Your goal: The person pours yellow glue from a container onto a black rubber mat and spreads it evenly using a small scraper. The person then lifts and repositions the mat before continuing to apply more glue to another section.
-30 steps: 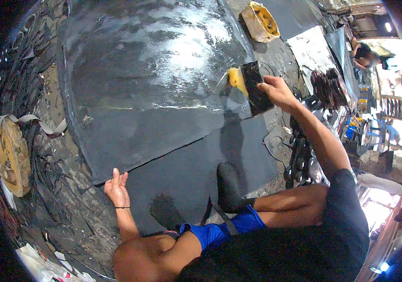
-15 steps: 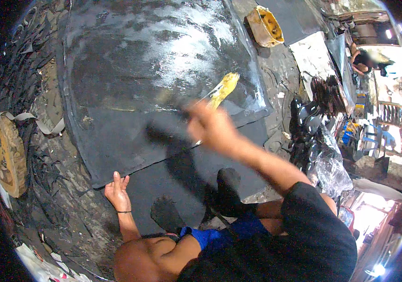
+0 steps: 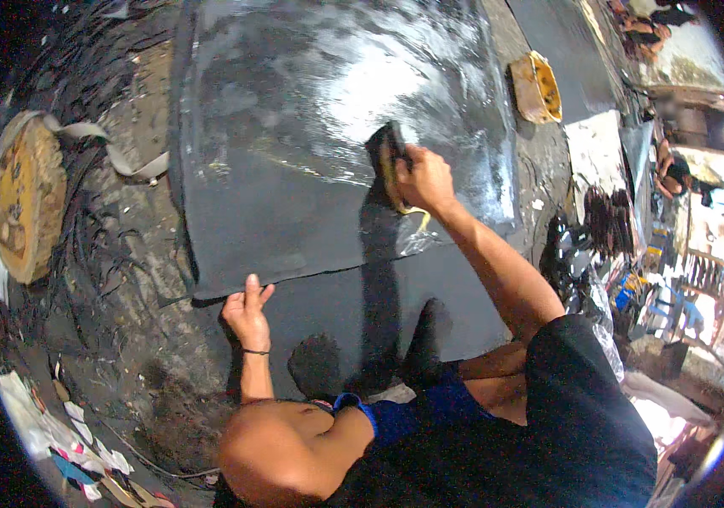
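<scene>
In my right hand [image 3: 426, 180] is a brush-like tool [image 3: 389, 152] with a broad dark end and yellow smears along its side. My closed fingers hold it over a large black sheet [image 3: 294, 224], whose far part shines wet while the near strip looks dull. Whether the tool touches the surface is hard to tell. My left hand [image 3: 247, 318] is at the sheet's near left edge, its fingers apart and the tips at the border. A second dark sheet [image 3: 336, 305] lies partly beneath the first, close to my feet.
A yellow-smeared bucket [image 3: 536, 89] stands beyond the sheet's right side. At left are a round wood block [image 3: 30, 199], a pale strap [image 3: 129, 163] and heaps of black scraps [image 3: 95, 220]. Stacked dark pieces [image 3: 607, 222] lie at right; another person [image 3: 675, 173] sits farther off.
My right hand has moved up and right, and the tool has turned so its dark end points away from me. The view has shifted; my left hand stays at the sheet's edge.
</scene>
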The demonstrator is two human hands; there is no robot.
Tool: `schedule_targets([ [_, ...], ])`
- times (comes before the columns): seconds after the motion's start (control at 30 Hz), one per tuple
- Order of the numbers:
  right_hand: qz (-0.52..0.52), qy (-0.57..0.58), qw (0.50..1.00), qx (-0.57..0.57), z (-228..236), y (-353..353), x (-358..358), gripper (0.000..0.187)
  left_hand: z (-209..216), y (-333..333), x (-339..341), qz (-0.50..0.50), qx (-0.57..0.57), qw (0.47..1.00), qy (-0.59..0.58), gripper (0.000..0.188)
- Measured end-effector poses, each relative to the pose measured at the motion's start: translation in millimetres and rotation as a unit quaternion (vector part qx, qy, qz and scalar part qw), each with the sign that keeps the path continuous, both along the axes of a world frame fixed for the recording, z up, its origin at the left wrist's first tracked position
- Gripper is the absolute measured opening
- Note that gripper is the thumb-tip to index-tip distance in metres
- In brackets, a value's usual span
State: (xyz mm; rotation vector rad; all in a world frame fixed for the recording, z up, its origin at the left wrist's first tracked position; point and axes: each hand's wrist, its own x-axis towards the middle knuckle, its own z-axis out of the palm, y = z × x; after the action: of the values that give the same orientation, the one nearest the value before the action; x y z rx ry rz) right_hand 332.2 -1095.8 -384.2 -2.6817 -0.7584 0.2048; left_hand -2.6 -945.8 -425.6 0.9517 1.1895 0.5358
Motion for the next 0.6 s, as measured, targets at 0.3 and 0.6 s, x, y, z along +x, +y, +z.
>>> schedule_targets([
  [0.3,0.202,0.038,0.978,0.032,5,198,-76,0.025,-5,-9,1,-0.003,0.047,0.996,-0.075,0.033],
  [0.6,0.696,-0.061,0.715,0.035,-15,188,-211,0.017,-44,-14,-16,-0.099,0.251,0.958,0.095,0.010],
])
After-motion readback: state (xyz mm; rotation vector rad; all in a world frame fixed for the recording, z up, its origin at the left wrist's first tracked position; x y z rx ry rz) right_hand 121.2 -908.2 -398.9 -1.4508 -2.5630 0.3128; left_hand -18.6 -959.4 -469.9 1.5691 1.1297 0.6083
